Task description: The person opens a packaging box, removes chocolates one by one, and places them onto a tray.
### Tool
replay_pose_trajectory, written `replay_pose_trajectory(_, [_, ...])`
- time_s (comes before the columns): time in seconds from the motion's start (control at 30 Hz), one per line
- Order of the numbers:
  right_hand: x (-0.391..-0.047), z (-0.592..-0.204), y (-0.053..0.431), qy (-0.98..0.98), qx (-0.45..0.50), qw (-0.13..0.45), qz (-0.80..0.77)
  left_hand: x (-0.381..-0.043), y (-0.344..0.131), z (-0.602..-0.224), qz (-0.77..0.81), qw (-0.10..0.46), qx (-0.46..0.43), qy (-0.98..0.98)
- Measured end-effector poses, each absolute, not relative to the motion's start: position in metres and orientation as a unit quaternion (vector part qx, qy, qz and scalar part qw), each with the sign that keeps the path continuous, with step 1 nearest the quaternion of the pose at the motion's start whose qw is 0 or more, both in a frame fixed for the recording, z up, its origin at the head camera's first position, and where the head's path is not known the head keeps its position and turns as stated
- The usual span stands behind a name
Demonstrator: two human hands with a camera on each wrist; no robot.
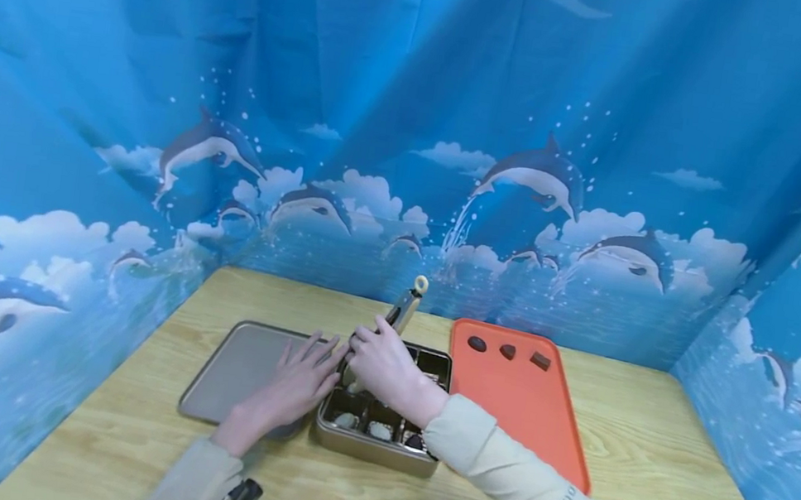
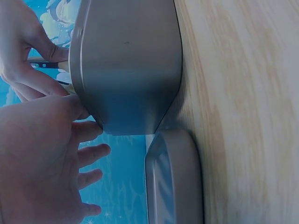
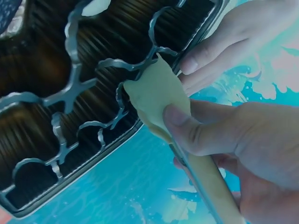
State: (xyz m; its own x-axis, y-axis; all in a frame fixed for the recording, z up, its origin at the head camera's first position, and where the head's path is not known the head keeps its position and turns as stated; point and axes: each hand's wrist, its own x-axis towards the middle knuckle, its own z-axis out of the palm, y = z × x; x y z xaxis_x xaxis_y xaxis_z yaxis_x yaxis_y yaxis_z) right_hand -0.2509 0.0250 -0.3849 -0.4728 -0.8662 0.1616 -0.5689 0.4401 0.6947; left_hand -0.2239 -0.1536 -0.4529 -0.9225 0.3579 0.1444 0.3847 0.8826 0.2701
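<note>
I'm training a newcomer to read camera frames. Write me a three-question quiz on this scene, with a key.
1. Which hand holds the tongs?
2. How many dark pieces lie on the red tray?
3. True or false: in the head view, the shallow grey tray lies to the left of the divided box.

Key:
1. The right hand.
2. Three.
3. True.
</note>
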Motion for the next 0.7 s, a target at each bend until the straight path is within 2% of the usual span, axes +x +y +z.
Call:
replay_pose_trajectory(0.37, [-0.245,-0.375,0.054,-0.838,0.428,0.222,-0.256,-0.221,-0.153,-0.451,-0.150,0.049,-0.197,-0.968])
replay_pose_trajectory(0.7, [-0.244,-0.383,0.092,-0.847,0.424,0.283,-0.154,-0.222,-0.154,-0.452,-0.156,0.048,-0.195,-0.967])
